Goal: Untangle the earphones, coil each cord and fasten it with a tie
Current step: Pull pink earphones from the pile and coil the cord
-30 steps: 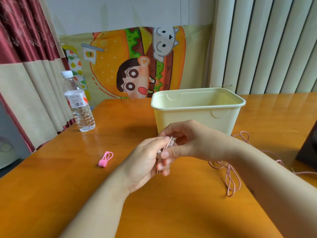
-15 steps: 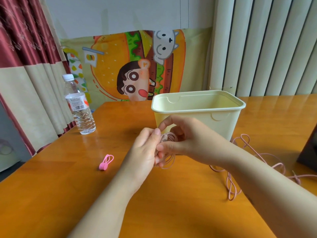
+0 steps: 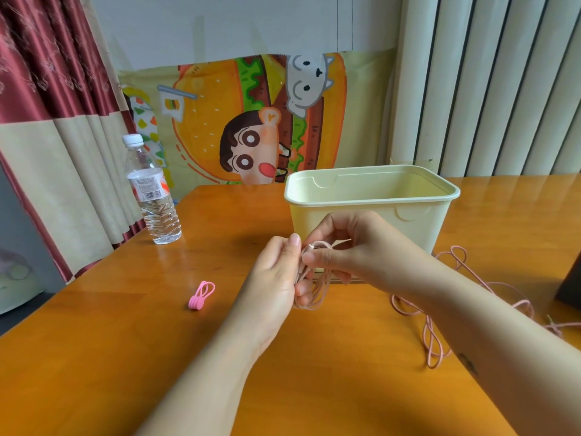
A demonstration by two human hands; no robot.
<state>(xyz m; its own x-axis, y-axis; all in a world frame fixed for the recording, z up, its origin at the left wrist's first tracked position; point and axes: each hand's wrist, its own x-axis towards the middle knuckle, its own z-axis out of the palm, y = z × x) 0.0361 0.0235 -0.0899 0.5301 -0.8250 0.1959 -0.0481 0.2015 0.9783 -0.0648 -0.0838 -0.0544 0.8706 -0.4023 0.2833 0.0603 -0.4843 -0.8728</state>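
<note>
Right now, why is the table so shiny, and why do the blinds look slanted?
In the head view, the glossy table mirrors the pale blinds as bright streaks beside the tub; also in the head view, the wide lens makes the blinds lean near the right edge; shadows are soft.

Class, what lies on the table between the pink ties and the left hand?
Nothing: the head view shows bare table between the pink ties and the left hand holding the coiled cord.

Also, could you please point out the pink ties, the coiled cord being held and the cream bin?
pink ties [image 3: 201, 296], head view, middle of the bundle.
coiled cord [image 3: 314, 305], head view, bottom of the hanging loops.
cream bin [image 3: 371, 201], head view, front edge of the rim.
</note>
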